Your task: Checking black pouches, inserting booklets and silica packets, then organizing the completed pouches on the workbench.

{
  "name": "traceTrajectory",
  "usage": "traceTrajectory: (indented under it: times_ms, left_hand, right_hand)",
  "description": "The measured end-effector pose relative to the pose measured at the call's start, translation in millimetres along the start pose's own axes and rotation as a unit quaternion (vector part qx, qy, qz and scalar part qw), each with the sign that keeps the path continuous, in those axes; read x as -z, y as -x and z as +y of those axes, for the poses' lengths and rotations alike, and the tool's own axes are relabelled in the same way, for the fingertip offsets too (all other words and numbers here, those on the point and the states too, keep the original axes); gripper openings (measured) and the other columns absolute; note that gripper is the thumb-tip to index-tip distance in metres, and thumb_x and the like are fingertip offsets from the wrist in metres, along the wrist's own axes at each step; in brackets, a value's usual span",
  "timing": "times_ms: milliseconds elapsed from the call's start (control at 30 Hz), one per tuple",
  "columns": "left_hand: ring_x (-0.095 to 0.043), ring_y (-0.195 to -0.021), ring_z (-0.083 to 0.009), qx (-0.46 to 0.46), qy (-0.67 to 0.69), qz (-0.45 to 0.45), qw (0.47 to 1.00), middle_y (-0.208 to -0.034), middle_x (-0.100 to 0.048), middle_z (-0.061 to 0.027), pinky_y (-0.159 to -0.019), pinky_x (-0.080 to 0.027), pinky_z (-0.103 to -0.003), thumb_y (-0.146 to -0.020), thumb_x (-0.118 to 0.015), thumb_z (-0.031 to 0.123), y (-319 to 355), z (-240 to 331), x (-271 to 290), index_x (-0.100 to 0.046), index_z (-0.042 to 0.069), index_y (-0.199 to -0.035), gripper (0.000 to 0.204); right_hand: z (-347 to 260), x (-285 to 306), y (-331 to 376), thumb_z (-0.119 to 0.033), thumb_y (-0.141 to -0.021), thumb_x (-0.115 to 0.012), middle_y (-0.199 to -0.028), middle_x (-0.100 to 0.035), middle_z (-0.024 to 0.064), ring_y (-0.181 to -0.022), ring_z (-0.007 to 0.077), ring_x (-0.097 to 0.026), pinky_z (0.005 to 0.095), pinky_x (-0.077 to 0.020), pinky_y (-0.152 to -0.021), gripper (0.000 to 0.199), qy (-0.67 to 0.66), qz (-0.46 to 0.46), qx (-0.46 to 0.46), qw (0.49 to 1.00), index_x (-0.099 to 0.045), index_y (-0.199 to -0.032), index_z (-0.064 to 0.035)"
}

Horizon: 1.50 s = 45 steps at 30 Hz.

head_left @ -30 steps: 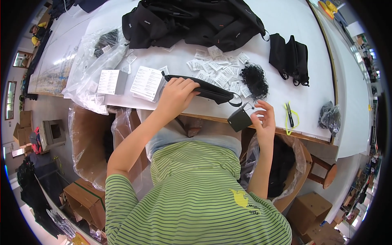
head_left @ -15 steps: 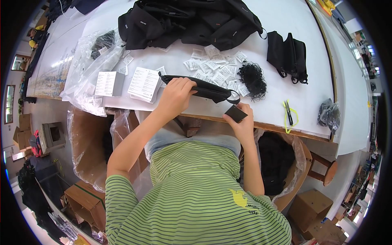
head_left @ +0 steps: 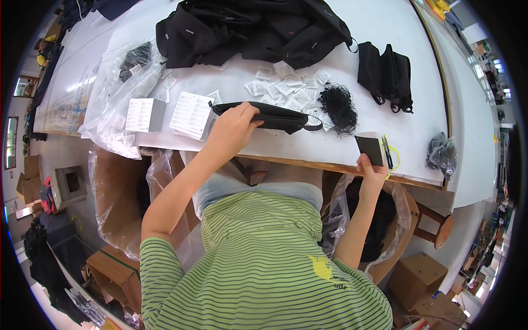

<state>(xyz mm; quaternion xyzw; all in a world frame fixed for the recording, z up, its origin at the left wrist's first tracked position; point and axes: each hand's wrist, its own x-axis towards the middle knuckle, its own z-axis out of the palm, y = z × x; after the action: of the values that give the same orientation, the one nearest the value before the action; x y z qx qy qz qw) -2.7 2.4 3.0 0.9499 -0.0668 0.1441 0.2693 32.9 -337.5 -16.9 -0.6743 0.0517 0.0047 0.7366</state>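
My left hand (head_left: pixel 232 127) is closed round a flat black fabric pouch (head_left: pixel 278 116), held over the table's near edge with its loop strap hanging at the right end. Off to the right, my right hand (head_left: pixel 373 169) pinches a small dark flat card (head_left: pixel 369 147), pale along its far side; whether it is one card or several I cannot tell. Close by the card lie black snips (head_left: pixel 389 154) with a yellow-green cord. Behind the pouch are a scatter of white printed tags (head_left: pixel 286 88) and a tangled bundle of black strings (head_left: pixel 338 108).
Two stacks of white printed cards (head_left: pixel 191 115) stand left of the pouch, beside a clear plastic bag (head_left: pixel 104 104). Black bags (head_left: pixel 247 33) are heaped at the back, with more black pouches (head_left: pixel 385 77) at right. Plastic-lined cartons (head_left: pixel 118 198) stand below the table edge.
My right hand has moved right with the dark card, away from the pouch's strap end to beside the snips. My left hand keeps the pouch in nearly the same place.
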Motion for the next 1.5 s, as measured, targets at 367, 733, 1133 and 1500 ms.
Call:
traceTrajectory:
  times_ms: [367,733,1133,1500]
  left_hand:
    - [-0.059,-0.076,-0.0284,-0.078,0.014,-0.002,0.997,-0.083,-0.06,-0.0091,-0.068,-0.047,-0.037,-0.075,-0.068,0.006,3.1,14.3,2.1,-0.059,0.003,-0.088,0.016]
    - [-0.058,-0.07,-0.0296,-0.068,0.087,-0.131,0.985,-0.083,-0.057,-0.0097,-0.061,-0.046,-0.038,-0.079,-0.066,0.011,36.4,69.4,14.0,-0.054,0.003,-0.086,0.016]
    - [-0.058,-0.076,-0.0336,-0.021,0.127,-0.267,0.955,-0.078,-0.058,-0.0137,-0.063,-0.045,-0.044,-0.087,-0.059,0.018,68.4,73.1,2.2,-0.047,0.004,-0.096,0.021]
    - [-0.057,-0.07,-0.0379,0.057,0.254,-0.539,0.801,-0.071,-0.058,-0.0196,-0.062,-0.042,-0.045,-0.094,-0.052,0.031,54.1,81.0,23.7,-0.047,0.006,-0.105,0.027]
  right_hand:
    - [-23.7,-50.3,-21.9,-0.032,-0.097,-0.048,-0.096,-0.062,0.0039,-0.088,0.0175,-0.055,0.0327,-0.0409,-0.084,0.029,-0.389,0.088,-0.07,0.914,-0.057,-0.109,-0.0073]
    - [-10.9,-97.9,-28.6,-0.031,-0.094,-0.045,-0.054,-0.043,0.0027,-0.044,0.0126,-0.038,0.0261,-0.0287,-0.043,0.031,-0.293,0.104,-0.074,0.948,-0.044,-0.074,-0.0068]
    - [1.5,-87.2,-22.7,-0.018,-0.093,-0.051,-0.078,-0.06,-0.0007,-0.067,0.0042,-0.052,0.0177,-0.0398,-0.054,0.024,-0.153,0.097,0.003,0.983,-0.06,-0.103,0.0021]
    - [-0.9,-45.1,-7.4,-0.013,-0.092,-0.062,-0.065,-0.058,-0.0049,-0.057,-0.0023,-0.039,0.0168,-0.0242,-0.051,0.017,0.013,-0.007,0.029,0.999,-0.063,-0.1,0.0023]
